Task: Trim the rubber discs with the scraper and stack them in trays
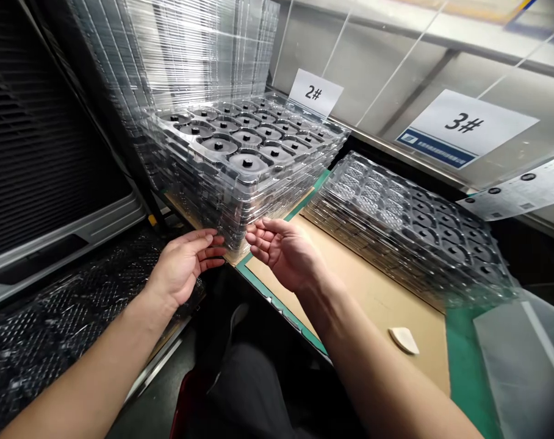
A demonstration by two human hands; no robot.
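A stack of clear plastic trays [240, 183] stands in front of me, with round black parts [247, 161] in the pockets of the top tray. At the stack's near lower corner, my left hand [183, 262] is open with its fingers loosely bent. My right hand [288, 250] is on the other side of that corner, palm turned partly up and fingers apart in a light curl. Neither hand holds anything that I can see. Whether the fingertips touch the tray edges, I cannot tell.
A second, lower tray stack [409, 213] sits at the right on cardboard [363, 274] over a green mat [464, 360]. A small cream-coloured piece [404, 340] lies on the cardboard. Behind are tall nested trays [204, 49] and signs marked 2# [314, 92] and 3# [464, 125]. Black-filled trays [66, 323] lie lower left.
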